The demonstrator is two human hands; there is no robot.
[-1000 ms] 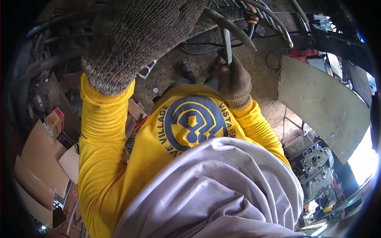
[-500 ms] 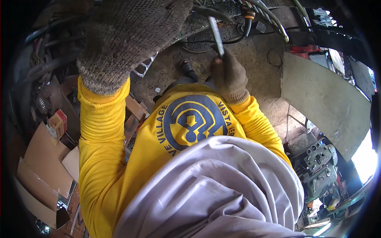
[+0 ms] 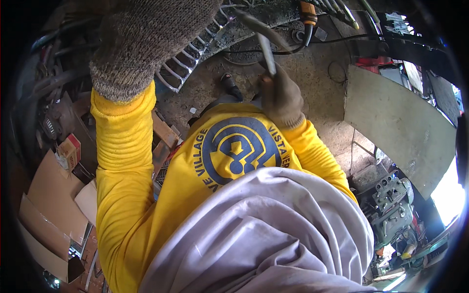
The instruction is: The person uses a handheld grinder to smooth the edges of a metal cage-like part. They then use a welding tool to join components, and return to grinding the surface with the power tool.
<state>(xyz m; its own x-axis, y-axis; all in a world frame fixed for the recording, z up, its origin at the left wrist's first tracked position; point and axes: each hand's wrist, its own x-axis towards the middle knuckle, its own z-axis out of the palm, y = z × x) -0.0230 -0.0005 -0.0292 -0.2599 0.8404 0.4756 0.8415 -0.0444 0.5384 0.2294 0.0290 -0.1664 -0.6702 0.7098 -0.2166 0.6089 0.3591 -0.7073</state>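
My right hand (image 3: 282,95), in a brown knit glove, is closed around the pale metal handle of a chipping hammer (image 3: 266,52). The hammer's dark, narrow head is motion-blurred and lies near the workbench edge, right of a metal grate (image 3: 178,71). My left hand (image 3: 151,41), also gloved, is large and close at the upper left, over the grate. Its fingers are hidden, so whether it grips the grate cannot be seen. The grate's bare bars show along the glove's right side.
An orange-collared cable connector (image 3: 308,13) and cables lie at the top. A large grey sheet panel (image 3: 395,122) leans at the right, above a greasy engine part (image 3: 393,207). Open cardboard boxes (image 3: 53,200) stand at the left. My feet are on the stained floor (image 3: 322,73).
My left hand has shifted slightly left, and more of the grate shows beside it. The hammer has tilted and its head has swung a little lower and to the right.
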